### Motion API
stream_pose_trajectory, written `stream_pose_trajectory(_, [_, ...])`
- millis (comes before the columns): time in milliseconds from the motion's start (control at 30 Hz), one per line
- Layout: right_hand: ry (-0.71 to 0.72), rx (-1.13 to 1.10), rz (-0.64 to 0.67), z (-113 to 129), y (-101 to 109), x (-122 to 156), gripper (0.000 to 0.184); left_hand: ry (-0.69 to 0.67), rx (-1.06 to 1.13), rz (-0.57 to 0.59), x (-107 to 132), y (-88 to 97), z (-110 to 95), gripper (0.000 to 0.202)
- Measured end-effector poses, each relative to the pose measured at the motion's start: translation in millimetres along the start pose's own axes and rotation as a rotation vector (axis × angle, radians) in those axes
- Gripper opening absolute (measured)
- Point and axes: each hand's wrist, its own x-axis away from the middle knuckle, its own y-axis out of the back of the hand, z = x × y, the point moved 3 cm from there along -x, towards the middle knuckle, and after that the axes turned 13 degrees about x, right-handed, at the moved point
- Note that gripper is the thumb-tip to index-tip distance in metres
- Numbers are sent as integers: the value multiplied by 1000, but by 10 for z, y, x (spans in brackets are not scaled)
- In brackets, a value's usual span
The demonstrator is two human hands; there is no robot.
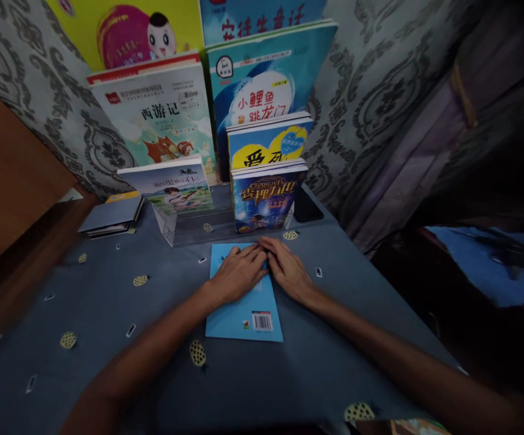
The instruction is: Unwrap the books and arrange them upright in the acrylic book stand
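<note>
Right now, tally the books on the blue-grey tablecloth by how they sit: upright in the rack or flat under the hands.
Upright colourful picture books in the clear plastic rack: 7
Flat light-blue paperback book under the left hand and right hand: 1
Total: 8, leaving out the grey stack at left, uncountable.

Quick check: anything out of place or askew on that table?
Nothing spilled or damaged. The blue book under the left hand and right hand lies flat, barcode side up, while the other books stand face-out on the clear stand. An uneven stack lies beside it.
</note>
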Motion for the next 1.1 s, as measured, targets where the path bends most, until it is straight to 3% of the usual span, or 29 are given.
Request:
stream_pose_trajectory(267, [10,65,9,-74,-31,-7,46,20,4,-22,12,-41,35,29])
stream_pose_trajectory(567, [59,355,77,7,-11,-18,44,70,-29,-50,98,-24,76,31])
stream_pose_trajectory(933, [100,418,66,2,-19,-2,45,245,-100,-138,622,124,543,35])
stream_pose_trajectory(1100, [106,440,74,15,-18,10,43,254,4,-181,809,172,727,36])
